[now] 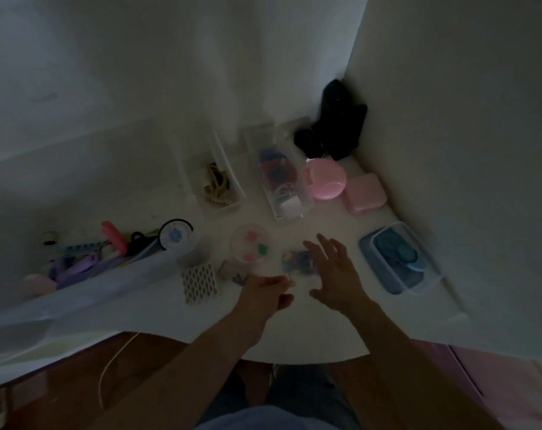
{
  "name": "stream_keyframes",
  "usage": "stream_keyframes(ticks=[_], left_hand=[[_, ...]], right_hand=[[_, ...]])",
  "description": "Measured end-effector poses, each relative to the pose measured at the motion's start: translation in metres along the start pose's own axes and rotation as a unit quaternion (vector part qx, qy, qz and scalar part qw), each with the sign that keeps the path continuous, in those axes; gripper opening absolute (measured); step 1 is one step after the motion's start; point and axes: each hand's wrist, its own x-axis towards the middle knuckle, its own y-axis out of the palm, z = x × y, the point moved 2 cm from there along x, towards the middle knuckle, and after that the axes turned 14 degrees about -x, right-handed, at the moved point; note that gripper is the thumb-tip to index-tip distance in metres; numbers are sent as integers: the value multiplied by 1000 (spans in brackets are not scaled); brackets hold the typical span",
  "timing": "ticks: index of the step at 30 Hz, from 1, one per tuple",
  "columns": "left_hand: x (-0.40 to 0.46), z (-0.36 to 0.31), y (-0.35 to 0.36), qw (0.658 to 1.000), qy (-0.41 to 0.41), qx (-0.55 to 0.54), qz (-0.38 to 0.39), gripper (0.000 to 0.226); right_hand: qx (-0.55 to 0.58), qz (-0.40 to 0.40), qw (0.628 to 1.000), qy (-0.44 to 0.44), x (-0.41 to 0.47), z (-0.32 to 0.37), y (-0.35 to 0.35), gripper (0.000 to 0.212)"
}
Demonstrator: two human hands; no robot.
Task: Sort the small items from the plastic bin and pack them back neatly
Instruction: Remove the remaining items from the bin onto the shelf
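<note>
Dim white corner, with a white tabletop [294,321] wedged between two walls, so everything's a bit murky. Biggest thing is the long plastic bin [86,283] running off to the left, still loaded with purple and pink odds and ends, plus a round lidded tub [177,235] at its far end. Far side of the table has two clear organizer trays [215,184], one with tan hair ties, one with red and blue bits; right of those sit a pink round case [325,180], a pink square box [365,193], and nearer, a blue lidded container [397,259]. A small clear round dish [250,246] with pink and green pieces sits in the middle, with a honeycomb-pattern white piece [200,282] just near-left of it. Looks like the sorting step is underway, not the packing yet. The right hand [335,274] is spread, fingers fanned, hovering over or touching a little cluster of colourful small items [297,262]; can't say if there's contact. The left hand [263,290] has its fingers curled and seems to be pinching something tiny and yellowish at its tips, too blurry to name. The cluster lies just far-left of the right palm, between both hands. Next move, I'd guess, needs picking single pieces out and dropping them by type into the dish or trays.
</note>
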Motion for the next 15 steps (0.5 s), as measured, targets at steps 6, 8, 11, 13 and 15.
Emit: stream_keyframes(ticks=[6,8,11,13,15], left_hand=[[22,25,12,998,14,-16,-64,11],[29,30,16,996,30,-2,-84,7],[39,31,25,993,48,-6,-109,9],[43,31,32,992,56,-33,-108,13],[50,31,35,989,74,-20,-124,16]], right_hand=[[90,99,989,-62,23,-33,-3,88],[161,143,976,-42,30,-39,-13,80],[219,208,953,-13,43,-49,-22,63],[240,231,943,-2,48,-52,-24,62],[264,237,935,13,50,-53,-26,72]])
